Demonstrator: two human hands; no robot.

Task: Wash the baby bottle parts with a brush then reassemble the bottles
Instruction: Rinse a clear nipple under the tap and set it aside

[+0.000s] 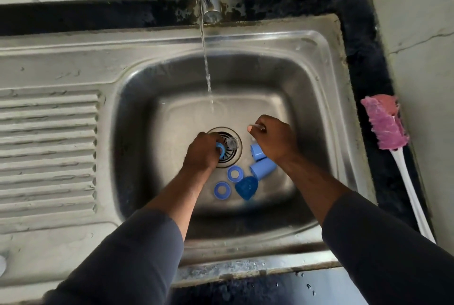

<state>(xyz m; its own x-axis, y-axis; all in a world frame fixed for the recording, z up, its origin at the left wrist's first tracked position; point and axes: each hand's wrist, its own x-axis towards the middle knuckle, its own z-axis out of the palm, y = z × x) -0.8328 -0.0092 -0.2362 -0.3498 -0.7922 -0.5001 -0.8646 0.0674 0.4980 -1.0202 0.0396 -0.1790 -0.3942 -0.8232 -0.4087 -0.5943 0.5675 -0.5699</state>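
Now, getting parts ready, the left hand (201,157) grips a blue plastic ring (220,151), the right hand (272,142) pinches a clear piece (258,127), and the pink fluffy brush (383,122) is probably needed next.

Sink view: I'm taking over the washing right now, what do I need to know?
The left hand grips a blue ring with a clear teat over the drain. The right hand pinches a small clear part; I cannot tell what it is.
On the sink floor: two caps, two loose rings, one dark blue piece.
The brush lies on the counter, right of the sink. The tap is running.
Done: the parts are apart. Left: brush them, then reassemble.
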